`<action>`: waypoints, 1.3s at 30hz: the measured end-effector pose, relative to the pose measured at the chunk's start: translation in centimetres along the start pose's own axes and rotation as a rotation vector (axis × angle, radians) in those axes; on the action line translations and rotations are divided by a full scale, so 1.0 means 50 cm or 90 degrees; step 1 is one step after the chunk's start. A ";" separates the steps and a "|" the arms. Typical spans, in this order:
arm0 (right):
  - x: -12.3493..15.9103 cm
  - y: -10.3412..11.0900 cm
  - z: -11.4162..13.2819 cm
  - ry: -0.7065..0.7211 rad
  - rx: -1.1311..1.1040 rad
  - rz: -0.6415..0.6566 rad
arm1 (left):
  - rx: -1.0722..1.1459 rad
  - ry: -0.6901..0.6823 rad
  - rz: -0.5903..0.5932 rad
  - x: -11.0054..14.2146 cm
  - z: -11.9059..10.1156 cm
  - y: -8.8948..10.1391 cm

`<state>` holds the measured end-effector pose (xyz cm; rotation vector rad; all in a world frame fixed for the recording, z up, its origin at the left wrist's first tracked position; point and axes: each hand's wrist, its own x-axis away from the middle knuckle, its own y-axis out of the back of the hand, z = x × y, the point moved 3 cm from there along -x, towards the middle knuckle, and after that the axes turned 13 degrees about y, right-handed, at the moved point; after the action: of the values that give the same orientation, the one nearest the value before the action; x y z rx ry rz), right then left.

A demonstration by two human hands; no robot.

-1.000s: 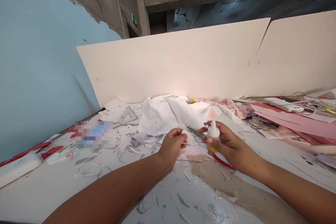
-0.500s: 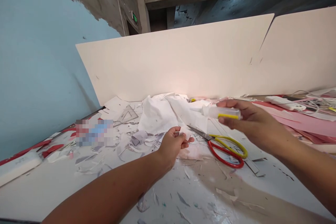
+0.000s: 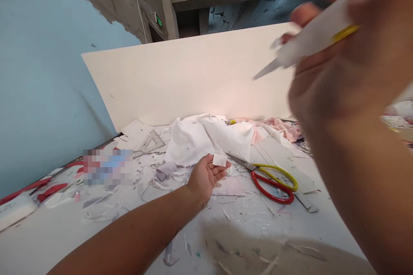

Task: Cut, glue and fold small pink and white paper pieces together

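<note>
My left hand [image 3: 204,176] rests on the littered table, palm up, fingers curled round a small white scrap of paper [image 3: 220,160]. My right hand [image 3: 342,64] is raised close to the camera, blurred, and grips a white glue bottle [image 3: 309,41] with a yellow band, its thin nozzle pointing left. Scissors [image 3: 272,178] with one red and one yellow handle lie on the table just right of my left hand.
Crumpled white paper [image 3: 209,137] and pink sheets [image 3: 284,129] lie at the back against a tall cream board [image 3: 180,81]. A clear set square [image 3: 150,142] lies at the left. Paper scraps [image 3: 106,202] cover the table. A blue wall [image 3: 41,94] stands at the left.
My right hand has lifted the glue bottle from table level up toward the camera. The left hand has turned palm up, showing the paper scrap. The scissors are uncovered.
</note>
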<state>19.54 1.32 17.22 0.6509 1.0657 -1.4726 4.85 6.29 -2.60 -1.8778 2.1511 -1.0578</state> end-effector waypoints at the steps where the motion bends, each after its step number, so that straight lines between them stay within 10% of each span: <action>1: 0.017 -0.011 -0.022 0.056 -0.009 -0.059 | 0.008 -0.001 0.010 0.000 0.000 0.001; 6: 0.100 -0.063 -0.200 -0.283 0.095 0.123 | 0.031 -0.021 0.023 0.002 -0.001 0.002; 12: 0.015 -0.051 -0.123 0.003 -0.006 -0.098 | 0.028 0.002 0.048 0.000 0.001 -0.002; 15: -0.001 -0.065 -0.076 0.048 -0.027 -0.075 | 0.029 0.003 0.041 -0.003 0.001 0.000; 21: 0.021 -0.082 -0.092 -0.051 -0.030 -0.005 | 0.034 -0.001 0.051 -0.006 0.002 0.004; 30: 0.081 -0.060 -0.257 -0.367 -0.096 -0.064 | 0.038 0.014 0.064 0.001 -0.003 -0.006; 39: 0.113 -0.049 -0.295 -0.417 -0.070 -0.092 | 0.059 0.057 0.103 0.010 0.002 -0.009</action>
<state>13.57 11.63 6.56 -0.0071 0.6780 -1.5793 5.14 5.79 -2.26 -1.6152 2.2157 -1.2053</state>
